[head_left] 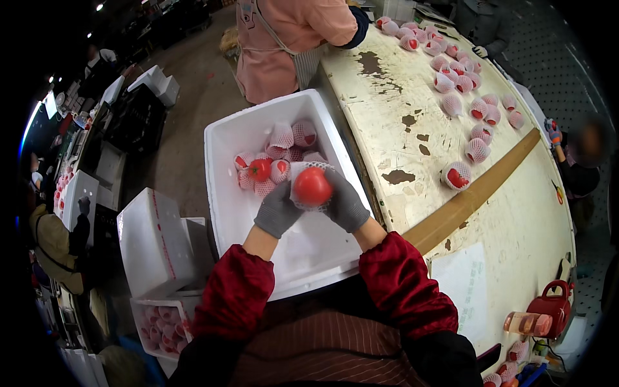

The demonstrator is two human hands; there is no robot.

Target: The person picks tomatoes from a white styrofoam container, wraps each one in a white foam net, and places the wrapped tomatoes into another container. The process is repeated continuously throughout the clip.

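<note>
My left hand (279, 209) and my right hand (346, 200), both in grey knit gloves, hold one red tomato (312, 186) between them. White foam netting wraps the tomato's sides and leaves its top bare. Both hands are over a white foam box (309, 251). In the far part of the box lie several tomatoes in pink foam nets (264, 187), and one bare tomato (259, 170) with a green calyx rests on them.
On the worn table (387, 145) at right are many netted tomatoes (452, 105), a cardboard strip (474, 198), paper and a red bag (550, 307). A person in pink (275, 48) stands beyond the box. More foam boxes (150, 242) stand at left.
</note>
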